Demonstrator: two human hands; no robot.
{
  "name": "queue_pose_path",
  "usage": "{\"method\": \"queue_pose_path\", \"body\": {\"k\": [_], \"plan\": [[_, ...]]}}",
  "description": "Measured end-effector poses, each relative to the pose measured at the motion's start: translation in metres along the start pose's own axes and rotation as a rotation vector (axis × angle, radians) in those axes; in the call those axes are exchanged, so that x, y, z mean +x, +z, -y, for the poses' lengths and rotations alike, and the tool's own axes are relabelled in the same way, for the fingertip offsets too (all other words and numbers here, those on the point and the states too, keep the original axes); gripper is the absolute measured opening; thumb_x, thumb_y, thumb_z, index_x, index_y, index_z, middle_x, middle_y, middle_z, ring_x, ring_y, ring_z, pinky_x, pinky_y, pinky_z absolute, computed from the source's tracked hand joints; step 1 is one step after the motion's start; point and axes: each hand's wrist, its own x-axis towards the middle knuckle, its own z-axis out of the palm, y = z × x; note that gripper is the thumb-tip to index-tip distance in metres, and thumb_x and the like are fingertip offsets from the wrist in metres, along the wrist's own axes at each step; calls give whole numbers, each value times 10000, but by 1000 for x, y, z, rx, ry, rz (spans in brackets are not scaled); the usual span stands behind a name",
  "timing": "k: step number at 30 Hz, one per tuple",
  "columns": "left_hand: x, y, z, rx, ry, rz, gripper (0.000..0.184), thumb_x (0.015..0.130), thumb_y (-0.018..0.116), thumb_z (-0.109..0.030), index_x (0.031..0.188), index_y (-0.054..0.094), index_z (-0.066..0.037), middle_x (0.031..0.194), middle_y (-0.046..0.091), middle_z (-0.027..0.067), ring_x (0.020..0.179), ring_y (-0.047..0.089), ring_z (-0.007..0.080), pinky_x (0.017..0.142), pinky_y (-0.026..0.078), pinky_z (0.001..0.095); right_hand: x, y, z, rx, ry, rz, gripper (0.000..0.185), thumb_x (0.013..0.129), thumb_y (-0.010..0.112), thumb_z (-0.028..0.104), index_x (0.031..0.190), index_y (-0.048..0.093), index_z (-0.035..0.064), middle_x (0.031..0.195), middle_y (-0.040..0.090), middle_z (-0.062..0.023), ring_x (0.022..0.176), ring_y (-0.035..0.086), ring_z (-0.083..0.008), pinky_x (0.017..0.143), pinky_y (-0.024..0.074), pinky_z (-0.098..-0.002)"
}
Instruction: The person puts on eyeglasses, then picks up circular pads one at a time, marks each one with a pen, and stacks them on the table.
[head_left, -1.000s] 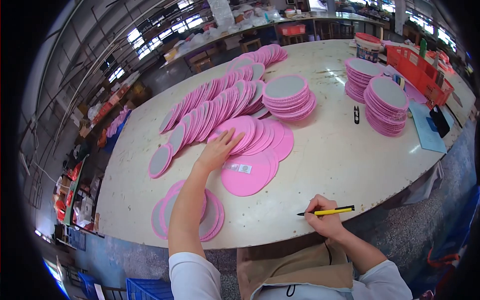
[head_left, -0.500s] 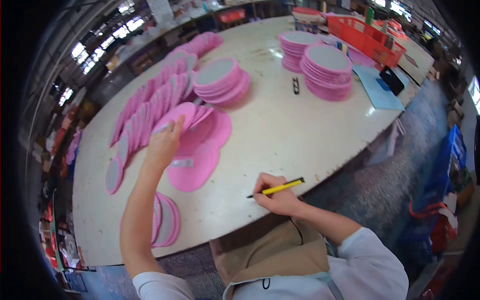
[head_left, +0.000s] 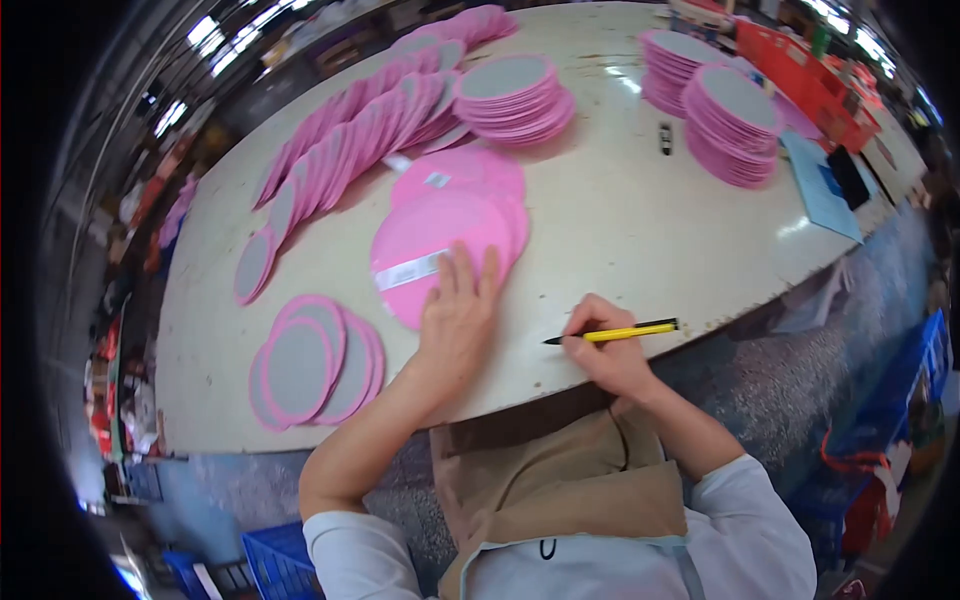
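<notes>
My left hand (head_left: 460,315) lies with fingers spread on the near edge of a pink round disc (head_left: 440,225). A white printed label (head_left: 412,271) is on this disc, next to my fingertips. More pink discs (head_left: 495,165) lie partly under it, one with a small label. My right hand (head_left: 610,352) is closed around a yellow pen (head_left: 630,332) with a black tip, which points left above the table near its front edge. To the left of my left hand lie several overlapping grey-centred, pink-rimmed discs (head_left: 298,370).
Fanned rows of pink discs (head_left: 340,155) lie at the back left. Taller stacks stand at the back middle (head_left: 515,95) and right (head_left: 735,120). A small black object (head_left: 666,139), a light-blue sheet (head_left: 815,185), a phone (head_left: 848,180) and red baskets (head_left: 800,75) are farther right.
My left hand has come from the disc row to the loose discs nearer me; a labelled disc now lies on top there. The view has shifted. My right hand still grips the pen.
</notes>
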Motion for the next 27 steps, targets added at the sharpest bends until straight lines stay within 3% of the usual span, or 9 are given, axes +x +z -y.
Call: {"method": "queue_pose_path", "body": {"k": [4, 19, 27], "plan": [[-10, -20, 26, -593, 76, -41, 559, 802, 685, -84, 1341, 541, -64, 1363, 549, 183, 1111, 642, 317, 782, 558, 337, -1, 1, 2, 24, 21, -18, 75, 767, 600, -24, 789, 567, 40, 655, 536, 3, 580, 409, -74, 555, 341, -208], [-47, -11, 63, -682, 92, -181, 211, 785, 752, -84, 991, 719, -50, 1144, 679, 73, 996, 666, 209, 774, 544, 305, 0, 2, 3, 28, 22, 0, 86, 772, 601, -28, 802, 562, 44, 678, 527, 6, 596, 397, -70, 562, 335, -199], [-37, -12, 57, -754, 59, -179, 237, 804, 725, -107, 1025, 674, -38, 1085, 661, 62, 922, 653, 202, 723, 531, 287, -1, 2, 3, 22, 53, -9, 88, 775, 597, -30, 809, 563, 43, 700, 531, 4, 612, 407, -71, 568, 340, -197]]}}
